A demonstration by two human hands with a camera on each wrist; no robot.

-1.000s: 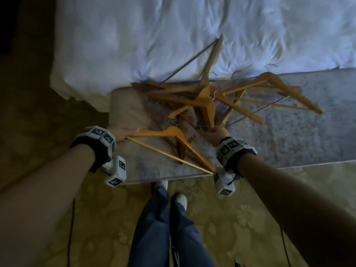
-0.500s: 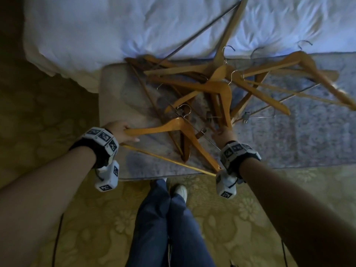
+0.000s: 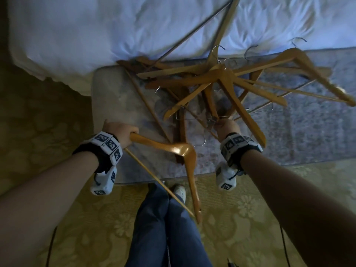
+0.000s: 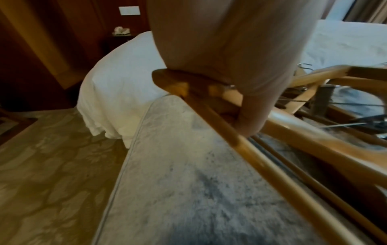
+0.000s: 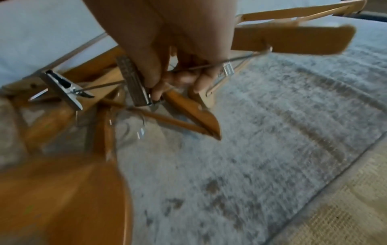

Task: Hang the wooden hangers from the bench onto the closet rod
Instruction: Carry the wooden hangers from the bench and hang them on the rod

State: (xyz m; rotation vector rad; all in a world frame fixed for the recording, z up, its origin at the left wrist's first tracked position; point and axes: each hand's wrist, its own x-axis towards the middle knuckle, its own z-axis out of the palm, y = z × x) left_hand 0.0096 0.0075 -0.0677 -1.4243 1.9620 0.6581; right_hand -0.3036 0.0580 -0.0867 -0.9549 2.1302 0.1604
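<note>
Two hands in a tangle of wooden hangers on the bench, snag risk high

One wooden hanger [image 3: 179, 149] is gripped at its arm end by the left hand [image 3: 120, 132], fingers curled round the wood, its far arm hanging past the bench [image 3: 113, 97] edge over the floor; the right hand [image 3: 227, 128] pinches narrowly into the hanger pile [image 3: 221, 81] at a clip bar [image 5: 134, 82] and a thin wooden arm. The likely trouble is interlocked hooks and clip wires: pulling either hand away could drag neighbours along and spill them onto the carpet [image 3: 48, 112], or catch a hook on the bed cover [image 3: 96, 31]. Exactly which hanger the right fingers hold is unclear, blurred and crowded. The lifted hanger's hook is hard to make out, and the closet rod is out of view.
</note>
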